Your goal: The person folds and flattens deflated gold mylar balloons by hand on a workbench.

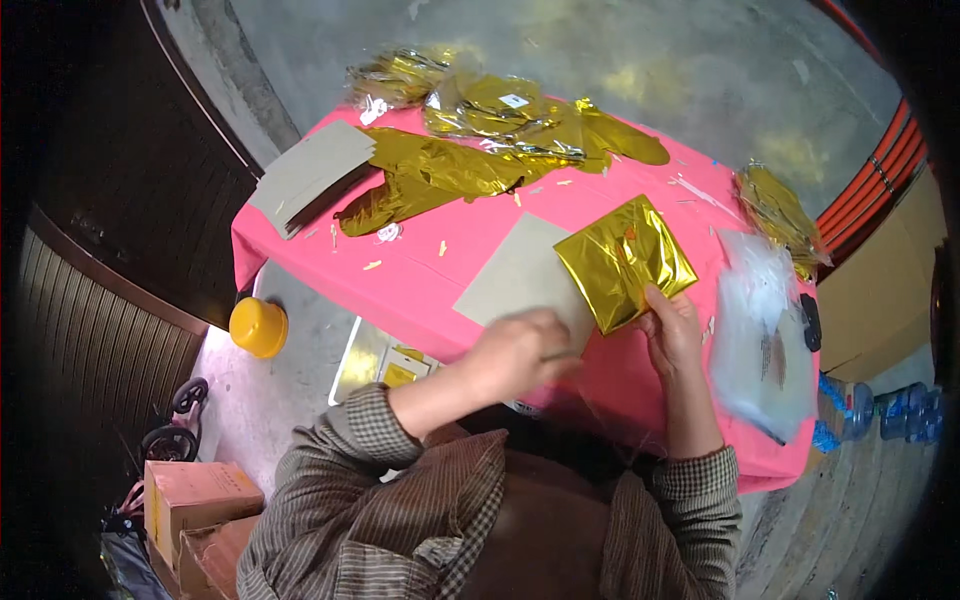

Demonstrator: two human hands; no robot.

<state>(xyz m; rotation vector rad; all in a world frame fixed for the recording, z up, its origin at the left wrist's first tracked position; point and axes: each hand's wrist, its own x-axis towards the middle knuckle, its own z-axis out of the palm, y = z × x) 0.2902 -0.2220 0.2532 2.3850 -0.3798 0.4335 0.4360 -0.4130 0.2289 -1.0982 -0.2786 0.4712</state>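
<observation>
A shiny gold foil square (625, 262), folded flat and creased, is pinched at its lower right corner by my right hand (672, 325), the thumb lying on top. Beneath its left part, a grey cardboard sheet (515, 270) lies on the pink-covered table. My left hand (515, 352) is over the near edge of that sheet, its fingers curled in and slightly blurred. Whether they hold anything is too unclear to make out.
A stack of grey cards (315, 170) sits at the table's left. Loose gold foil balloons (430, 165) and plastic-wrapped gold packs (505, 105) cover the far side. Clear plastic bags (765, 340) lie at the right beside a black object (810, 322). A yellow bucket (258, 327) stands left, below the table.
</observation>
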